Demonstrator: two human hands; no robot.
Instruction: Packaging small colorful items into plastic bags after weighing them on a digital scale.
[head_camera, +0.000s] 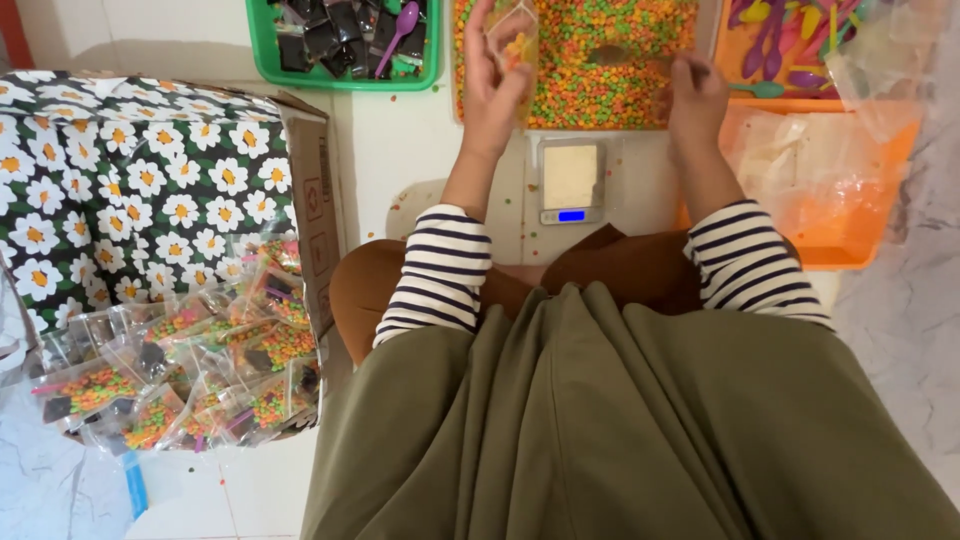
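Observation:
My left hand (492, 80) holds a small clear plastic bag (514, 38) upright over a tray of small multicoloured candies (610, 90); a few candies show inside the bag. My right hand (695, 95) grips the handle of a brown scoop (612, 55) that lies over the candies, just right of the bag. A small digital scale (571, 180) with a lit blue display sits on the floor below both hands.
A green tray (262, 60) with dark packets and a purple spoon stands at the top left. An orange tray (735, 60) of coloured spoons and an orange tray (860, 250) of clear bags are on the right. A cardboard box (315, 200) at the left holds several filled bags (180, 380) beside flowered fabric (130, 190).

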